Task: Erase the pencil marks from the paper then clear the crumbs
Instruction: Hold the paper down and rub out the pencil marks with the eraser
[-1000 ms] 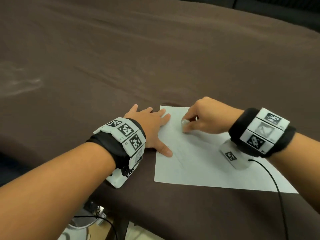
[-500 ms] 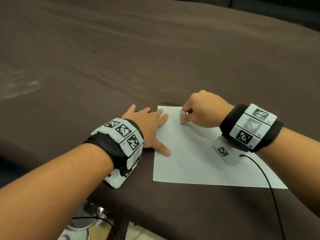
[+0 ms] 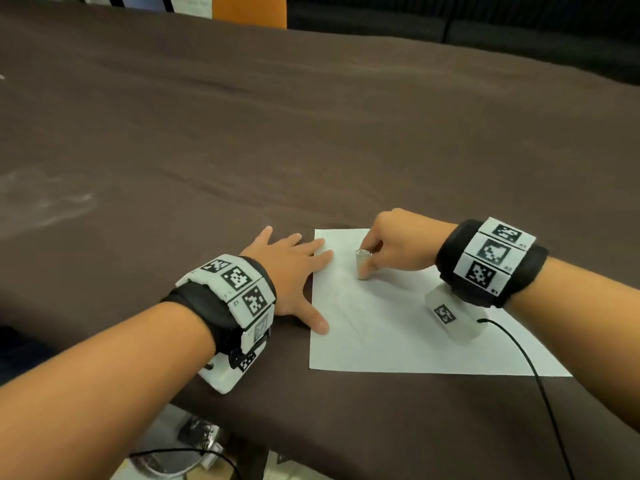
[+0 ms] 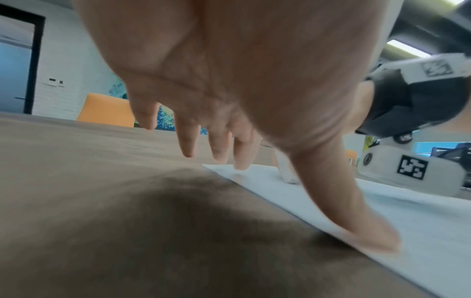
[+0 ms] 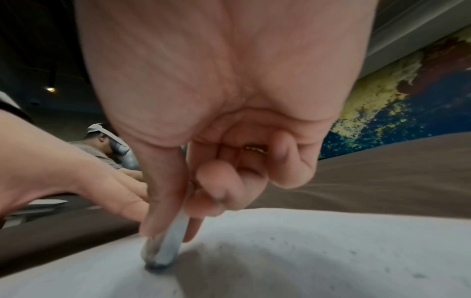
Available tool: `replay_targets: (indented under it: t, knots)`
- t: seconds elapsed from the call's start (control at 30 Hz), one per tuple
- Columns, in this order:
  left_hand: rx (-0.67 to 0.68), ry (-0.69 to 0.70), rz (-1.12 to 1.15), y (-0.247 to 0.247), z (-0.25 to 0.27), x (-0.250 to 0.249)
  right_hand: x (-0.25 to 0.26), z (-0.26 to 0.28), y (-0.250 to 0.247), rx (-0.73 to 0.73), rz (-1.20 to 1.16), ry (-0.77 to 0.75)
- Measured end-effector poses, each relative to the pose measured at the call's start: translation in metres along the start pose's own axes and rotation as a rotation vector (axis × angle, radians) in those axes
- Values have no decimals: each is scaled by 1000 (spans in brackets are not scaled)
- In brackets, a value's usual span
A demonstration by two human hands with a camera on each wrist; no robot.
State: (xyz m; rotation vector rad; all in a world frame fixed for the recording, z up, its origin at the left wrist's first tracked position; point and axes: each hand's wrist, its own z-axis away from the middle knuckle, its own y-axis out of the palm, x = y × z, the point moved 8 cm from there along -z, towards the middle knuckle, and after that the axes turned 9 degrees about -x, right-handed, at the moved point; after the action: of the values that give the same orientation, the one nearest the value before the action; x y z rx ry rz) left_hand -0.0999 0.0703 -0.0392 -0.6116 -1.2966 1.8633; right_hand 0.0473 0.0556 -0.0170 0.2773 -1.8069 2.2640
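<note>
A white sheet of paper (image 3: 398,334) lies on the brown tablecloth near the table's front edge, with faint pencil lines across its middle. My right hand (image 3: 391,251) pinches a white eraser (image 3: 362,265) between thumb and fingers, its lower end pressed on the paper's upper left area. In the right wrist view the eraser (image 5: 168,244) stands tilted, its tip dirty grey, and small dark crumbs dot the paper (image 5: 331,252). My left hand (image 3: 294,271) lies flat with fingers spread, fingertips and thumb (image 4: 356,221) pressing the paper's left edge (image 4: 280,201).
The brown tablecloth (image 3: 311,133) stretches far back and to the left. A black cable (image 3: 540,393) runs from my right wrist over the paper's right corner and off the table's front edge. An orange chair back (image 3: 249,10) stands beyond the far edge.
My right hand has slid the eraser back and forth on the upper left part of the paper. The left hand stays put on the paper's edge.
</note>
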Motion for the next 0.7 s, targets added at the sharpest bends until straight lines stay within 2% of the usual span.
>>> replay_targets:
  t: [0.1, 0.2, 0.27, 0.33, 0.47, 0.57, 0.7]
  knots:
    - [31, -9, -10, 2, 6, -1, -1, 3, 2, -18, 24, 31]
    - [48, -21, -4, 4, 7, -2, 11, 10, 0, -59, 190, 12]
    - [45, -25, -4, 5, 7, -2, 29, 18, 1, -107, 287, -56]
    - [35, -32, 3, 5, 7, -2, 52, 30, 13, -95, 280, -157]
    - [30, -40, 28, 8, 6, -1, 85, 52, 37, 72, 173, -360]
    - [24, -39, 42, 9, 6, 0, 75, 35, 28, 67, 175, -305]
    - [34, -48, 56, 12, 8, 1, 61, 8, 8, -73, 288, -210]
